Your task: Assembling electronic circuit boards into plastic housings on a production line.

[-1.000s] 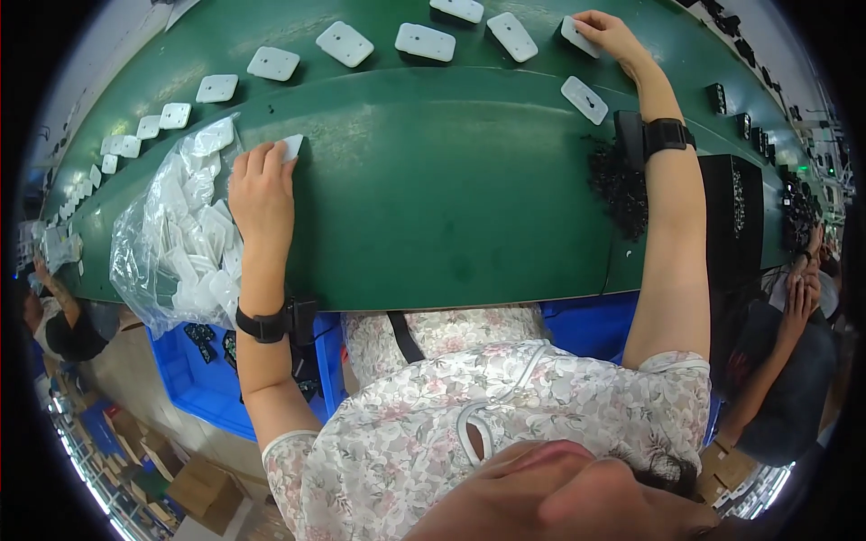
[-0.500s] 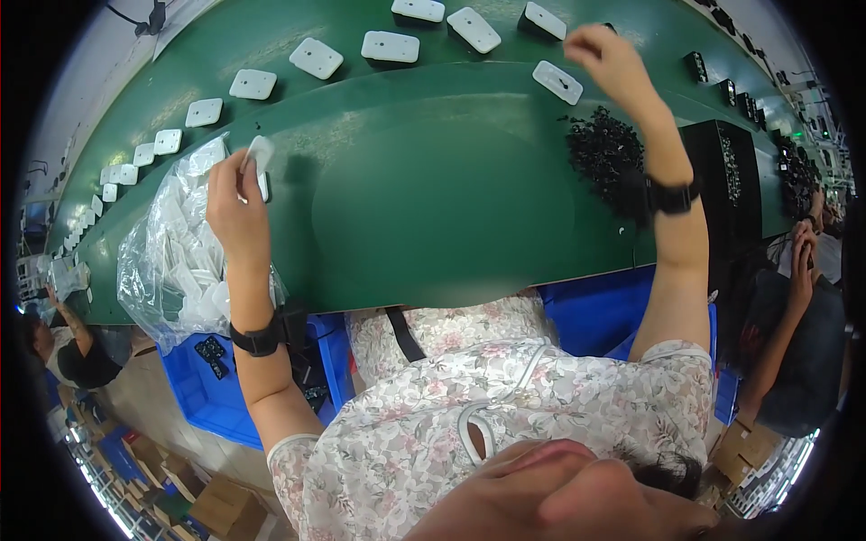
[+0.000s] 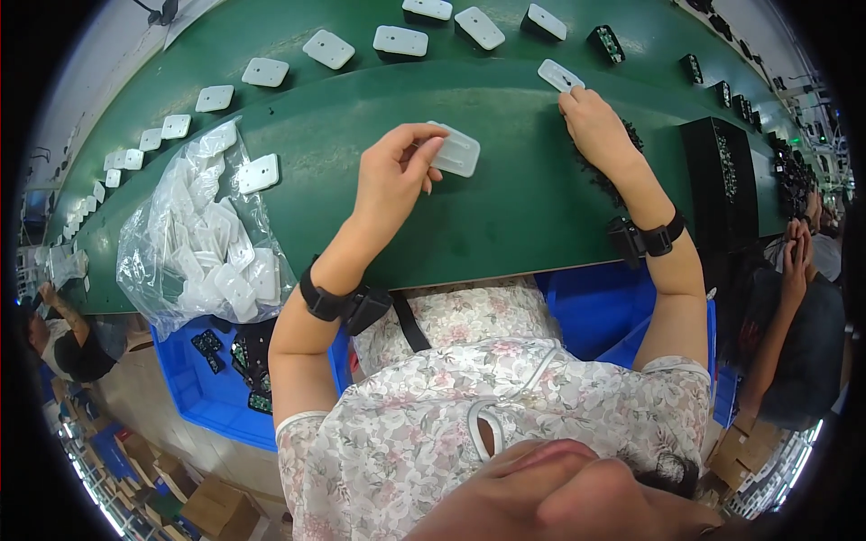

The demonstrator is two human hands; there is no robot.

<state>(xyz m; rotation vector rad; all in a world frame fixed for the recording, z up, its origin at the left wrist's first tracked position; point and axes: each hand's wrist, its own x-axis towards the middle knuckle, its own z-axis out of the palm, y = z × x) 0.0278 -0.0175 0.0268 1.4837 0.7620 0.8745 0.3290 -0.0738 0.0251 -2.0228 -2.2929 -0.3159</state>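
Note:
Between the thumb and fingers of my left hand (image 3: 395, 171) is a white rectangular plastic cover (image 3: 458, 153) with rounded corners, tilted above the green table. My right hand (image 3: 599, 131) has its fingers bent together over the near end of another white cover (image 3: 557, 74), which has small black parts on it. Whatever those fingers hold is too small or hidden. A heap of small black parts (image 3: 633, 137) lies partly behind my right hand and wrist.
A clear bag of white covers (image 3: 216, 248) lies at the left, with a single white cover (image 3: 259, 174) beside it. White-topped pieces (image 3: 400, 41) line the far side. A black box (image 3: 717, 189) stands right. Blue bins (image 3: 203, 397) sit below the table edge. Co-workers sit at both sides.
My left hand has moved right from beside the bag, carrying a white cover. My right hand has come down and nearer, to the other white cover. The row of white-topped pieces has shifted slightly right.

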